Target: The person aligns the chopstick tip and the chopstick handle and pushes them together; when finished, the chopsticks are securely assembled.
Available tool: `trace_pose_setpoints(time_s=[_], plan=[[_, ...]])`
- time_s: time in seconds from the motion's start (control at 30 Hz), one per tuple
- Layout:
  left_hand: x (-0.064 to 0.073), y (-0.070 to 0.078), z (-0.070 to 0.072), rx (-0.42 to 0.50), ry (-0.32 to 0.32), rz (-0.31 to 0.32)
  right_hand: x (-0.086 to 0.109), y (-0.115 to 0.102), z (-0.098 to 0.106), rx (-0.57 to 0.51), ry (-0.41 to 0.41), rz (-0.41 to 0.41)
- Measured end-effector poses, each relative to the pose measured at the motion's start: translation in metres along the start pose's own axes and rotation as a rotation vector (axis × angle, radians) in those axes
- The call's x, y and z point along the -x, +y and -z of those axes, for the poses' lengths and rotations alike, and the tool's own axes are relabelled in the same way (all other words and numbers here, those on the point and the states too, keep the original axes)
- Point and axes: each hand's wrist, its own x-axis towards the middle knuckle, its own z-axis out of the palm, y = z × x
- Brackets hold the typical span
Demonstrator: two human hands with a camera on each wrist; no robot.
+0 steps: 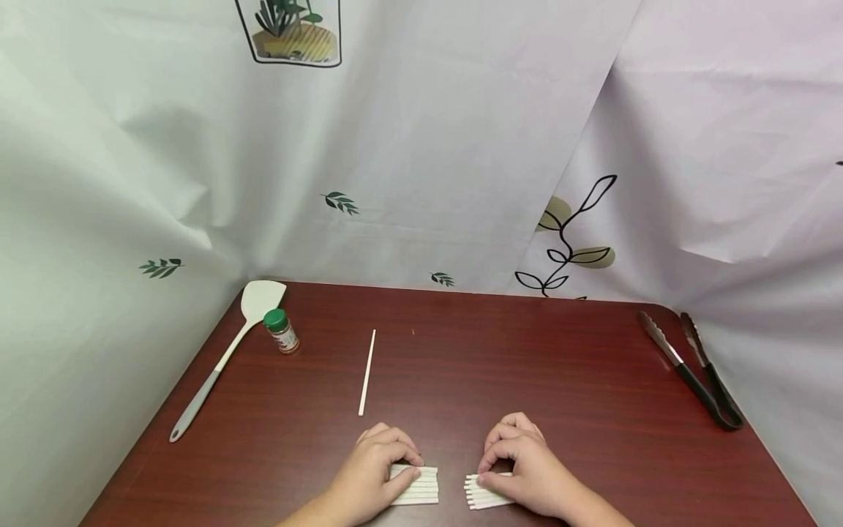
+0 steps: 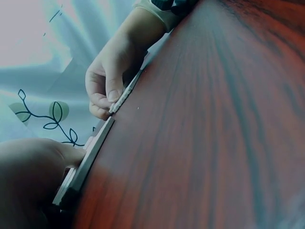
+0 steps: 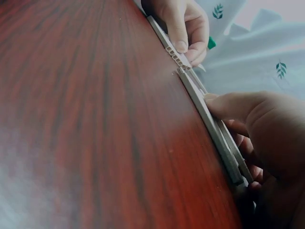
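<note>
Two flat rows of slim off-white sticks lie end to end on the dark red table, a small gap between them. My left hand (image 1: 375,472) grips the left row (image 1: 428,485), its thumb on the near side and its curled fingers across the far side. The right row (image 1: 471,494) is held the same way by my right hand (image 1: 527,465), thumb and forefinger close to its inner end. Blunt stick ends face the gap, slightly uneven on the right row. Palms and sleeves hide the outer parts of both rows. Beyond my left hand lies a single white stick (image 1: 367,373).
A white turner (image 1: 227,355) with a grey handle lies along the left edge, next to a green-capped spice jar (image 1: 283,333). Black-handled metal tongs (image 1: 691,377) rest at the far right. A white printed curtain (image 1: 421,146) hangs behind the wood-grain table (image 1: 527,366).
</note>
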Motion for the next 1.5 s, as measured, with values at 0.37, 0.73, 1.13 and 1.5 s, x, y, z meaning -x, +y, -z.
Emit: trace_pose_setpoints(time_s=[0.37, 0.73, 1.13, 1.5], plan=[[0.000, -0.002, -0.002, -0.054, -0.001, -0.039, 0.001, 0.005, -0.004, 0.027, 0.072, -0.024], [-0.002, 0.001, -0.001, -0.105, -0.044, -0.059, -0.002, 0.011, -0.008, -0.029, 0.157, 0.224], [-0.009, 0.009, -0.009, -0.230, 0.024, -0.295, -0.005, 0.004, -0.008, -0.095, 0.141, 0.350], [-0.008, 0.012, -0.013, -0.143, 0.037, -0.362, -0.012, -0.008, -0.018, -0.157, 0.152, 0.547]])
